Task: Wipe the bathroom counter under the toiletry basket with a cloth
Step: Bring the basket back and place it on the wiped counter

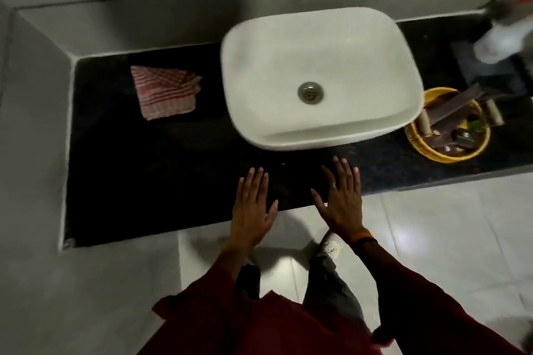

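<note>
So far nothing of the task has begun: both hands lie flat and empty on the front edge of the black counter (161,170), the left hand (251,204) and the right hand (341,199) side by side, fingers spread, gripping nothing. The cloth (165,92), red-and-white striped and folded, rests on the counter well to the left of the white basin (320,75), while the yellow basket (447,127) sits on the far right, just beside the basin and partly hidden behind its rim. That split is the first risk: cloth and basket are well apart, so the person will probably have to reach both ways or carry one across the basin. The basket looks loosely filled, with long dark items and small tubes leaning over its rim; lifting it by one side or tilting it could spill them onto the counter or the floor. A white bottle (501,40) stands near the basket at the back right, blurred, and could be knocked if the basket is slid that way. The basket also sits close to the counter's front edge, so a careless push forward might send it off. Dim light and the dark stone may hide any missed patch.
</note>
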